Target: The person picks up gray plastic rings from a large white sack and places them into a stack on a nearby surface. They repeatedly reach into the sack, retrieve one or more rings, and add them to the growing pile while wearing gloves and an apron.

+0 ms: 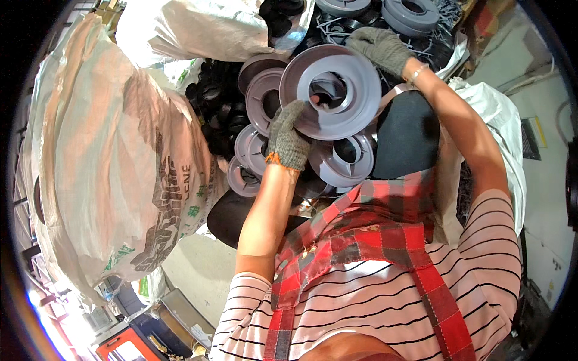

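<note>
In a grey knit glove with an orange cuff, my left hand (289,137) grips the lower left rim of a large grey plastic flanged ring (360,107). The ring is tilted up, and its round hole shows a fingertip and other parts behind. My right hand (380,50), also gloved, reaches past the ring's upper right edge over dark parts. Its fingers are stretched out, with nothing visible held in them. Under and beside the held ring lie more grey flanged rings (262,99), and another grey ring (355,165) sits just below it.
A large, full woven sack (102,162) stands on the left. Black round parts (217,111) are heaped beside the rings. White sacking (192,30) lies behind; more grey rings (412,17) and thin scraps (444,21) are at the far right. A white bag (497,120) hangs right.
</note>
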Motion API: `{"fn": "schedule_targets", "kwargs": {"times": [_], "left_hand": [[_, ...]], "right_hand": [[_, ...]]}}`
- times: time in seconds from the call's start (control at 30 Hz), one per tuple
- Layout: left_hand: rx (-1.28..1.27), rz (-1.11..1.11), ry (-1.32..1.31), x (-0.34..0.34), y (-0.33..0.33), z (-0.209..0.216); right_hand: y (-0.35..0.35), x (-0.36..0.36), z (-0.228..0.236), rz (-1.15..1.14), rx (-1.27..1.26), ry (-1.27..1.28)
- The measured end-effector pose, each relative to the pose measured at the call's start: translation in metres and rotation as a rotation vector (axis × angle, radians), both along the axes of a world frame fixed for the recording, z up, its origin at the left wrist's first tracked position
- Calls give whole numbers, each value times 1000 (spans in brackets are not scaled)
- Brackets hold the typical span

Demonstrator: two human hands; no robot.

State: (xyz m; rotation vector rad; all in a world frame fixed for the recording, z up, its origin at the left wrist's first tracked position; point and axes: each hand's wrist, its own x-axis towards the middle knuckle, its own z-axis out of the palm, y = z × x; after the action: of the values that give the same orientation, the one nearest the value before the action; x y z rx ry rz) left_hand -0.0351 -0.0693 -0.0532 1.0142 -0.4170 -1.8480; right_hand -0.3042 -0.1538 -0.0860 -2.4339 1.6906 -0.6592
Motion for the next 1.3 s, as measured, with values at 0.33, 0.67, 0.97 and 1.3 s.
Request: {"fn": "schedule_targets", "kwargs": {"times": [0.33,0.67,0.97,1.3], "left_hand": [[-299,-88,-147,17,22,15],[-334,-49,-140,12,38,-12],[-275,-326,-124,41,55,35],[-585,-337,-472,21,80,45]], "right_hand": [[-31,-27,-46,-361,20,149],[79,79,40,119,-10,-303],[124,104,79,298,171,-110],[125,108,59,141,-47,-449]]}}
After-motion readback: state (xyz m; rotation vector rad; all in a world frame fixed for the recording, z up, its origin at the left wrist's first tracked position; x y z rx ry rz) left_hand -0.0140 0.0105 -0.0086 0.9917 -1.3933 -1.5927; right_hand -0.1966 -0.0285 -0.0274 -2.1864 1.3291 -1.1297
